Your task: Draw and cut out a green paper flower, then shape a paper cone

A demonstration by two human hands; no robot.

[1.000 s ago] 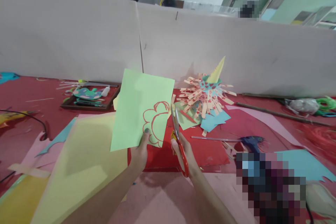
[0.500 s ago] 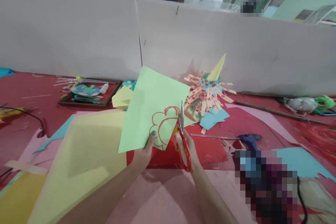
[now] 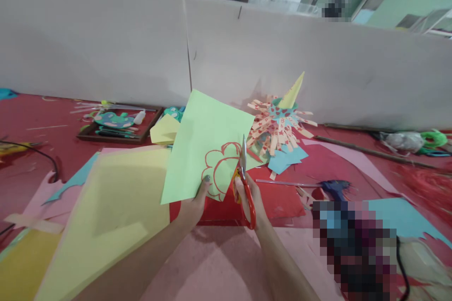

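A light green sheet of paper [image 3: 197,136] is held up off the table, tilted, with a scalloped flower-like outline drawn on it in red. My left hand [image 3: 194,204] grips its lower edge, thumb on top beside the drawing. In my right hand [image 3: 252,195] are red-handled scissors [image 3: 249,204], fingers wrapped through the handles. The blades point up and away along the sheet's right edge, next to the red outline. Whether paper lies between the blades I cannot tell.
Yellow paper [image 3: 123,188] covers the left side. A wooden tray [image 3: 106,138] holds pens and a small bottle. Behind stands a paper-strip craft with a yellow cone [image 3: 293,91]. At right lie a glue gun [image 3: 334,188] and a long stick [image 3: 370,151]. A white partition [image 3: 282,47] rises behind.
Almost nothing differs. The view has shifted very slightly, and the sheet's edge near the scissors sits a touch differently; both hands keep their hold.
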